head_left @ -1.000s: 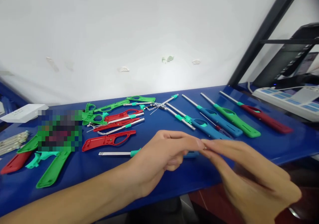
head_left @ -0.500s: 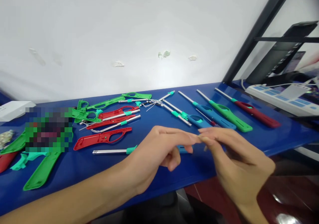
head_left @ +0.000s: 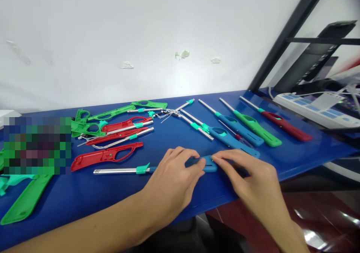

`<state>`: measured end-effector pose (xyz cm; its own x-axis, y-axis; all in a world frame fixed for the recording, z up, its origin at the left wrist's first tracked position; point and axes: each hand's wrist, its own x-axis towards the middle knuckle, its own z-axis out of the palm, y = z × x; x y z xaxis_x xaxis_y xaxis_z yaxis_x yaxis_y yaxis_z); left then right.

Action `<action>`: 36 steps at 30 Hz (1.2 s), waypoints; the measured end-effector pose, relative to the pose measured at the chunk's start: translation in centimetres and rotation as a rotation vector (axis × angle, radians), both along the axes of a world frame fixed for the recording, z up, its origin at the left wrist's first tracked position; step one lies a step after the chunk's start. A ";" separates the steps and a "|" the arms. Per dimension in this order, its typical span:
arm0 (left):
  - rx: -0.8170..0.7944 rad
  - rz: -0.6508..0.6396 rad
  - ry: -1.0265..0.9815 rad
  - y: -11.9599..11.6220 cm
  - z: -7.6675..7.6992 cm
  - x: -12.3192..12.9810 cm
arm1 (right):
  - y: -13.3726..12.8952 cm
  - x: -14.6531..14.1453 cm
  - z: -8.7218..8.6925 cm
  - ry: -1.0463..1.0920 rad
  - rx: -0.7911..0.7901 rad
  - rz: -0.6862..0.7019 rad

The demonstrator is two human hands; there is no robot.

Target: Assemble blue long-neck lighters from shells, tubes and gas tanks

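A blue long-necked lighter (head_left: 210, 163) lies sideways at the table's front, its metal tube pointing left. My left hand (head_left: 176, 176) covers the middle of its handle, fingers closed round it. At the handle's right end, the thumb and forefinger of my right hand (head_left: 247, 174) are pinched together against the plastic. Whatever sits between those fingertips is too small to make out. Beyond my hands are another blue lighter (head_left: 234, 139), a further blue one (head_left: 244, 128), a green lighter (head_left: 257, 130) and a dark red lighter (head_left: 289, 125). A thin screwdriver (head_left: 238, 136) rests between the two blue ones.
Red handle halves (head_left: 97, 158), green handle halves (head_left: 28, 196) and loose metal tubes (head_left: 143, 132) with wires spread over the left and middle of the blue table (head_left: 168, 134). A blurred patch hides part of the left. A white power strip (head_left: 317, 108) and black rack (head_left: 284, 44) stand right.
Both hands have come down from above the table to the blue lighter. My left hand now grips its handle, and my right fingertips have moved left to its end.
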<state>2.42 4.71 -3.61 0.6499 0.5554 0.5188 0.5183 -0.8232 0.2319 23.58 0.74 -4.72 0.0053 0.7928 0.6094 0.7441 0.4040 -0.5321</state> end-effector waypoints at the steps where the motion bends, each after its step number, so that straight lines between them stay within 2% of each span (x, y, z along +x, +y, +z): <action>1: -0.002 -0.002 -0.010 0.0 -0.1 0.0 | 0.0 0.0 0.0 -0.014 0.007 0.002; 7: -0.006 -0.017 -0.047 -0.1 -0.6 -0.1 | 0.0 0.1 0.0 -0.091 0.037 -0.015; 20: -0.040 -0.016 -0.015 -0.3 -0.4 0.0 | -0.8 -0.5 -0.2 -0.265 0.145 0.020; 28: -0.065 -0.022 -0.008 -0.2 -0.4 -0.2 | -1.5 -0.7 -0.9 -0.251 0.202 0.000; 36: -0.076 -0.030 -0.003 -0.2 -0.3 -0.1 | -1.1 -0.9 -0.9 -0.181 0.210 -0.051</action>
